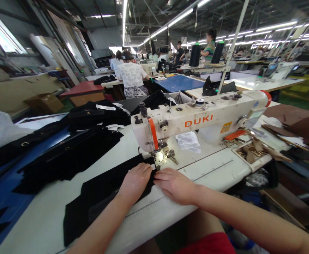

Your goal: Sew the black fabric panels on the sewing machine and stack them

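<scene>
A black fabric piece (104,180) lies on the white sewing machine bed, its right end beside the needle area. Pressing on it near that end is my left hand (137,181), fingers bent and close together. A small white label (152,166) shows at those fingertips. My right hand (176,185) pinches the fabric's right edge, thumb low and fingers together; the fingertips of both hands nearly meet. Just beyond them stands the sewing machine (197,121), its presser foot area lit. Part of the fabric is hidden under my left hand and forearm.
Black fabric pieces (72,148) are heaped at the left, some with white labels. White paper slips (188,141) lie under the machine arm. A tray (249,155) with small parts sits at the right, near brown pieces (302,128). Co-workers (132,76) sit farther back.
</scene>
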Demonstrator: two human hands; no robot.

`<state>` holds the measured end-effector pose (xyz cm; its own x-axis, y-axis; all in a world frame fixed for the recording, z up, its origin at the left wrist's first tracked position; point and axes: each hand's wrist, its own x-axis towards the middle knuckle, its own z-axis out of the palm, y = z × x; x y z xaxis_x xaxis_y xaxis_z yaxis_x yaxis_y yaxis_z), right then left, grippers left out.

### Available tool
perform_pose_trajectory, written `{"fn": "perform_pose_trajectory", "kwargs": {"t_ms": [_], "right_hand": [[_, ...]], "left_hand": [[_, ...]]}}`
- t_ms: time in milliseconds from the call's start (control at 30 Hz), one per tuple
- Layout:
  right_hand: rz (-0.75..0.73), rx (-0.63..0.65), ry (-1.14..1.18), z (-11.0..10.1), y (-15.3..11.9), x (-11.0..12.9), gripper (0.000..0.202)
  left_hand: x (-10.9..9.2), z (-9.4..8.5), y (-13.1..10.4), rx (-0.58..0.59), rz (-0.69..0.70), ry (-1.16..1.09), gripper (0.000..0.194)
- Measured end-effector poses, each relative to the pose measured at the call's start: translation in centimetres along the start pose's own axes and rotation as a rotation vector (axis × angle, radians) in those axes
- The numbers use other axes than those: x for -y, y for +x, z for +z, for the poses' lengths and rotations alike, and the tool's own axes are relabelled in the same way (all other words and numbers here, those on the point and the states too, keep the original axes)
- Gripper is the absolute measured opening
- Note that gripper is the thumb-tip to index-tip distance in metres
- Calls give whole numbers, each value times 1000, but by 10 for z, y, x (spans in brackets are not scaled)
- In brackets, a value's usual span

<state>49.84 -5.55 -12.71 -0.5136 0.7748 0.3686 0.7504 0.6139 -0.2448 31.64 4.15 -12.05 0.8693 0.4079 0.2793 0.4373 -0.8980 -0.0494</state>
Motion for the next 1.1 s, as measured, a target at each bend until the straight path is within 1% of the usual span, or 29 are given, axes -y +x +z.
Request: {"fn": "perform_pose_trajectory", "kwargs": {"t_ms": [67,167,300,367,600,867,1100], "right_hand": [[4,-1,0,0,0,0,27],[6,-3,-3,1,0,0,27],[7,1,-11,0,0,0,27],[9,4,-13,0,0,0,27],[3,11,-24,0,-1,0,28],[14,13,-8,0,0,0,27],[24,-24,58,0,1,-3,25]], "left_hand": [[-1,0,-1,-3,8,8,23],[-2,1,-2,-25,-16,-6,25],[-1,0,-2,17,-26,-24,26],[-1,0,-2,20,-16,-23,26],[-1,7,-3,-59,39,13,26],[0,7,-4,-119,48,44,29],[-2,6,-5,-82,3,22,31]]}}
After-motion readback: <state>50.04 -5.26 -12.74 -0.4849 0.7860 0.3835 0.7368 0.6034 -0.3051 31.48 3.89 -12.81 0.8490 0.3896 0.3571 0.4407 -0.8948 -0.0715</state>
